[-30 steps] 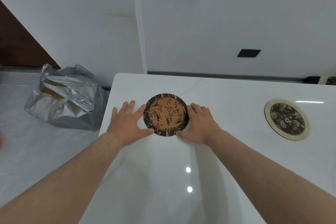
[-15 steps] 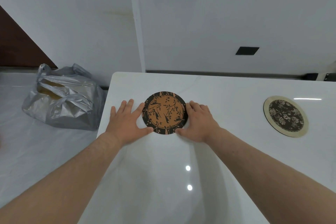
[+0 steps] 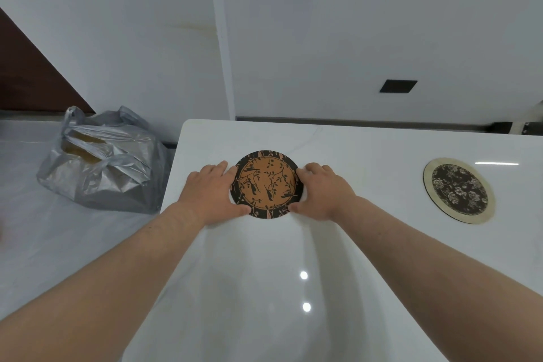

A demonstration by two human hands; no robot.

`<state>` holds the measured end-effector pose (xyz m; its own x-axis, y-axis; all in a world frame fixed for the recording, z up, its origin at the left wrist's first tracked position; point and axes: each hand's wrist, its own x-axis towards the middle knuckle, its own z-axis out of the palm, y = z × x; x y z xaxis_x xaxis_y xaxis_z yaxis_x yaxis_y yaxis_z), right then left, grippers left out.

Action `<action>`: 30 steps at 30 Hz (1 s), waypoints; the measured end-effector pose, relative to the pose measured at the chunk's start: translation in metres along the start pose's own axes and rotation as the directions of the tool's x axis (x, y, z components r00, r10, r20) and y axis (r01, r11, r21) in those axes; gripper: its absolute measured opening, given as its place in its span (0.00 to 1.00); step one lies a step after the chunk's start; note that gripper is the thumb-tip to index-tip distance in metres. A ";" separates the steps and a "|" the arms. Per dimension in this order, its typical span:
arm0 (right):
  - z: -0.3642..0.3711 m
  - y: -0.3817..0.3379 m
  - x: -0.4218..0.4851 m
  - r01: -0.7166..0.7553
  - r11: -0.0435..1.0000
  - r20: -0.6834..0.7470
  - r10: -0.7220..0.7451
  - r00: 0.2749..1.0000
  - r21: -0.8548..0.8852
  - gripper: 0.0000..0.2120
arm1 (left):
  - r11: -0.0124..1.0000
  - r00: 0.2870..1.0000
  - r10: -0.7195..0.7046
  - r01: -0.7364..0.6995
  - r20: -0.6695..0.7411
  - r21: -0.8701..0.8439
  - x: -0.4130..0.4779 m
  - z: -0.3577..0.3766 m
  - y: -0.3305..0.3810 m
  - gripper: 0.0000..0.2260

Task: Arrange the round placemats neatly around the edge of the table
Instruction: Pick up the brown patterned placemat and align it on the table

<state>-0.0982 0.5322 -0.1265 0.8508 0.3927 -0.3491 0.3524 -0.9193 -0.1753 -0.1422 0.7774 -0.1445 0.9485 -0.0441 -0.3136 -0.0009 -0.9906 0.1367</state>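
Orange placemat point(image 3: 266, 184) lies flat near the far left corner of the white counter point(image 3: 264, 288), framed by the left hand point(image 3: 210, 191) and right hand point(image 3: 323, 192), both spread flat, touching its rim on opposite sides.

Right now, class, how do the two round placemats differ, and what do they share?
The orange placemat has a dark rim; the floral placemat, a pale rim. The left hand and right hand touch the orange placemat; the floral placemat lies untouched. Both are round, flat on the table.
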 end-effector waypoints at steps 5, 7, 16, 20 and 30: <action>-0.001 -0.004 -0.001 -0.004 1.000 -0.012 0.004 1.000 0.015 0.36 | 1.000 1.000 -0.021 0.021 -0.024 -0.002 -0.002 -0.001 0.000 0.49; -0.002 -0.004 -0.002 -0.009 1.000 -0.012 0.010 1.000 0.021 0.36 | 0.999 0.999 -0.032 0.032 -0.022 -0.004 -0.003 -0.002 0.002 0.49; -0.001 -0.003 -0.004 -0.021 0.999 -0.022 0.021 1.000 0.029 0.37 | 0.998 0.998 -0.060 0.059 -0.005 -0.035 -0.002 0.000 0.004 0.49; -0.002 -0.003 -0.005 -0.027 0.996 0.002 0.027 1.000 0.081 0.33 | 0.995 0.998 -0.053 0.056 0.040 -0.088 -0.004 -0.005 0.002 0.46; -0.029 0.000 -0.040 -0.040 0.989 -0.062 0.050 0.997 0.146 0.19 | 0.959 0.994 -0.058 0.082 0.096 -0.270 -0.044 -0.042 -0.013 0.24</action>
<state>-0.1215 0.5158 -0.0860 0.8898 0.3444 -0.2994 0.2575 -0.9206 -0.2935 -0.1702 0.7978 -0.0930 0.9123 0.0016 -0.4095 0.1629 -0.9189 0.3593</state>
